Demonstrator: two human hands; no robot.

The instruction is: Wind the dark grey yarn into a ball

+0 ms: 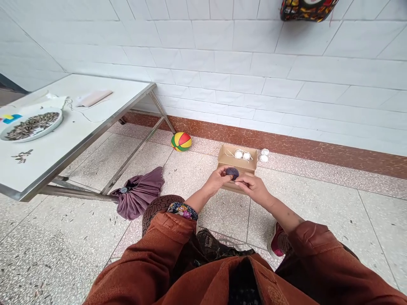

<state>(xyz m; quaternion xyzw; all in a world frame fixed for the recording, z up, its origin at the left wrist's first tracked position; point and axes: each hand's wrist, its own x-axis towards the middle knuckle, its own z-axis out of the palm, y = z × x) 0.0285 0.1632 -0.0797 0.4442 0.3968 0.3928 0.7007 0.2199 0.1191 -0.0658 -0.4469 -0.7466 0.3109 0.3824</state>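
Observation:
My left hand is closed round a small dark ball of yarn, holding it above the near side of an open cardboard box. The fingers of my right hand are pinched together at the ball's lower right side; whatever is between them is too small to make out. Inside the box, beyond my hands, lie white balls of yarn with loose strands. More white balls sit on the floor just right of the box. My hands partly cover the box's near half.
Left stands a metal-framed table with a plate of seeds or husks. A striped ball rests on the floor by the wall. Purple cloth lies beside the table's lower frame. A patterned object hangs on the tiled wall.

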